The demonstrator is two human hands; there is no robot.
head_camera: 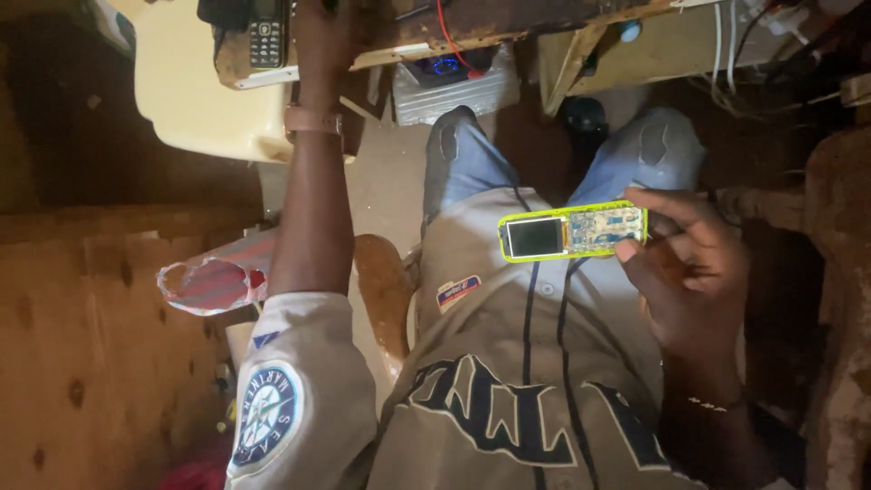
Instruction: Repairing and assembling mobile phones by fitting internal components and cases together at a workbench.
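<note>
Over the lap, right of centre: yellow-green phone (572,231), front cover off, small screen and bare circuit board facing up. Long axis runs across the view, left-right, roughly level. Screen end points toward the body's midline, board end sits in the right hand (694,272).

Right hand: pinching the phone by its outer end only, thumb under the near edge, fingers (676,201) curled over the far edge. The rest of the phone hangs free above the grey jersey (508,363), can't tell if it touches the cloth.

Left hand (319,41): well apart from it, arm stretched straight forward to the wooden workbench (508,27), strap (313,120) on the wrist. Hand is dark and cut by the top edge of the view, so can't tell if it's spread or gripping anything. It lies just beside a black keypad phone (268,32) on the bench.

So the right hand is the one on the phone; the left is far forward and to the left of it.

Around: silver box with a blue light (454,86) under the bench edge, cream plastic chair (200,91) further left, jeans knees (463,154) between bench and phone
</note>
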